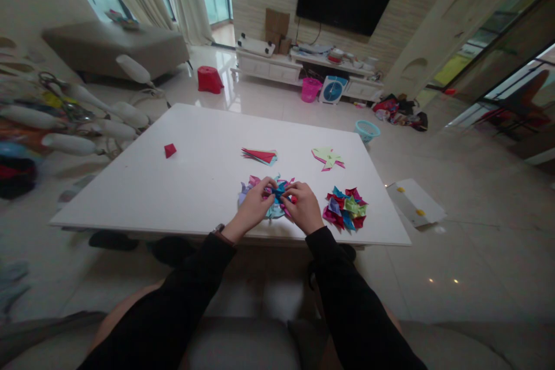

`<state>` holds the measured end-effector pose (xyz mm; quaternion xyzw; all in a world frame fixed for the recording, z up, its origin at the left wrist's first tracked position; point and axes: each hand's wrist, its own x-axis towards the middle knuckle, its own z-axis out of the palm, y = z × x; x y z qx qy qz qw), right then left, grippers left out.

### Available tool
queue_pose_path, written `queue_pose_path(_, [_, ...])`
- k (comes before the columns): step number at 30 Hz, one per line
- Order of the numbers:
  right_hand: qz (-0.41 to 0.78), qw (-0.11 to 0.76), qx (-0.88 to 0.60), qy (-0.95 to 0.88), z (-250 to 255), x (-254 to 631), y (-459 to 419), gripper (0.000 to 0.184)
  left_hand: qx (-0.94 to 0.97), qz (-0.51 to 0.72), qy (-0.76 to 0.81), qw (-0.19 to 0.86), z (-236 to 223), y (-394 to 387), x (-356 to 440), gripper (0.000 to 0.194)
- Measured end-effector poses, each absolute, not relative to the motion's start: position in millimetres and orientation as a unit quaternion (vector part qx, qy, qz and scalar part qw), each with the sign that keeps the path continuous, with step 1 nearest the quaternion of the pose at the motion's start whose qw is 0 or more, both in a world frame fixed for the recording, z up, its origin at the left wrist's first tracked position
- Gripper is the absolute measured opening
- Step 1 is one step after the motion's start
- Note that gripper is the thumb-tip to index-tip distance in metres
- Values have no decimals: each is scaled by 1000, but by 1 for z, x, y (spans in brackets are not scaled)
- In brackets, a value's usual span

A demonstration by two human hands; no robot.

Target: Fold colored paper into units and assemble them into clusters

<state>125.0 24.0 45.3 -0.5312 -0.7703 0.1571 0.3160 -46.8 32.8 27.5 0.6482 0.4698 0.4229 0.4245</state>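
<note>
My left hand [255, 205] and my right hand [304, 206] meet near the front edge of a white table [203, 179]. Both pinch a small blue folded paper piece [280, 191] between their fingertips. Under and around the hands lies a ring of folded paper pieces in pink, light blue and purple [260, 185]. A heap of folded pieces in red, green, blue and purple [346, 208] sits just right of my right hand.
Farther back on the table lie a small red folded piece [170, 150], a red and blue stack of paper [260, 155] and a green and pink paper shape [328, 158]. A white board [415, 202] lies on the floor to the right.
</note>
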Motion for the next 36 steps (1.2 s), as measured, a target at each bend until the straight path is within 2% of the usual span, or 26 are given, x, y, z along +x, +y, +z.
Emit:
queue_pose_path(6, [136, 303, -518, -788, 47, 123, 21, 12, 751, 375, 480, 255, 27, 24, -45, 22])
queue_pose_path(14, [119, 291, -495, -810, 42, 122, 21, 12, 801, 296, 497, 155, 30, 19, -46, 15])
queue_pose_path(25, [112, 290, -489, -815, 46, 125, 19, 10, 824, 250, 494, 122, 38, 19, -50, 15])
queue_pose_path(36, [75, 272, -479, -831, 42, 125, 20, 12, 841, 258, 463, 105, 34, 20, -51, 10])
